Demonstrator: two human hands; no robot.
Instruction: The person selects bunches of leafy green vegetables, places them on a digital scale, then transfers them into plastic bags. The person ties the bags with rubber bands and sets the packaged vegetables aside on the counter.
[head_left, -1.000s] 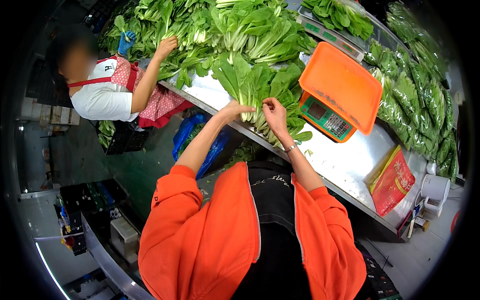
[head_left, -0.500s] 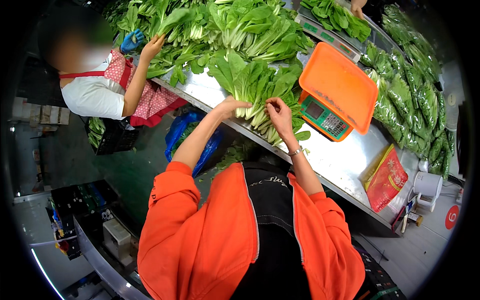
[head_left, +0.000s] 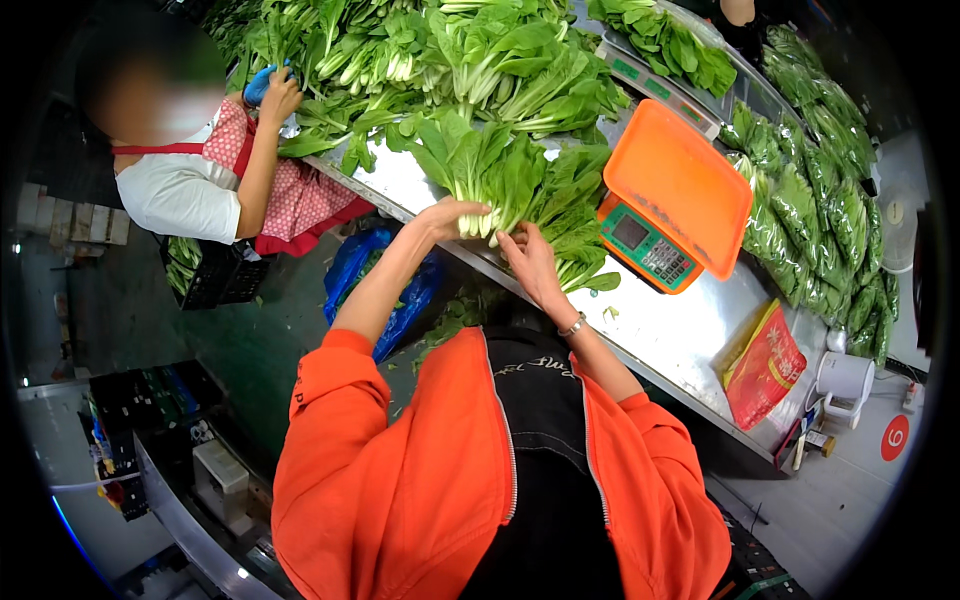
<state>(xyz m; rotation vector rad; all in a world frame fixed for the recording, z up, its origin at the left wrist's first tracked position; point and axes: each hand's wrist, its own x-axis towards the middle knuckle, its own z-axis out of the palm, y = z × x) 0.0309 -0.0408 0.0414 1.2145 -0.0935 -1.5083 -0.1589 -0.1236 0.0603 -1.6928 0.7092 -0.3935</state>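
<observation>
A bunch of leafy greens (head_left: 485,180) with pale stems lies at the near edge of the steel table, its leaves pointing away from me. My left hand (head_left: 450,214) grips its stem ends from the left, thumb across the stems. From the right, my right hand (head_left: 530,262) has its bent fingers closed against the stems of the same bunch. More loose greens (head_left: 570,225) lie just beyond my right hand, beside the orange weighing scale (head_left: 652,248). Its orange pan (head_left: 680,185) holds nothing.
A large heap of greens (head_left: 490,60) covers the far table. At left, a co-worker in a pink apron (head_left: 290,205) handles greens. A second scale (head_left: 655,90) bears greens at the back. Bagged greens (head_left: 810,220), a red packet (head_left: 765,365) and a white mug (head_left: 845,385) are at right.
My right hand has moved left and nearer to me, closing in on the left hand. The gripped bunch now stands apart from the greens at right. The co-worker's hands have come lower and together.
</observation>
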